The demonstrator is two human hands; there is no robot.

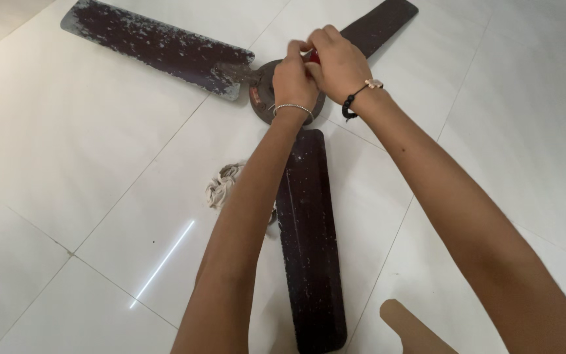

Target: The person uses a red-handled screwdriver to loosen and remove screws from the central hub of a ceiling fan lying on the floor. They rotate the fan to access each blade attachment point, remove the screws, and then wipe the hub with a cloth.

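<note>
Both hands are working at the ceiling fan's hub (262, 92) at twelve o'clock: right hand (339, 62) clenching a red tool (313, 57), left hand (294, 82) pinching beside it; cloth (223, 185) lying at nine o'clock.

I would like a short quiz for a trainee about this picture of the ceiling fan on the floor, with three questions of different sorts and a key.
1. True or false: the dark brown three-blade ceiling fan lies on a wooden table.
2. Where are both hands? A) on the round fan hub B) on the crumpled pale cloth C) on a blade tip
3. Fill in: the small tool in the right hand has a ___ handle.

Key:
1. False; it lies on the white tiled floor.
2. A; the left hand and right hand meet over the hub, away from the cloth.
3. Red.
</note>
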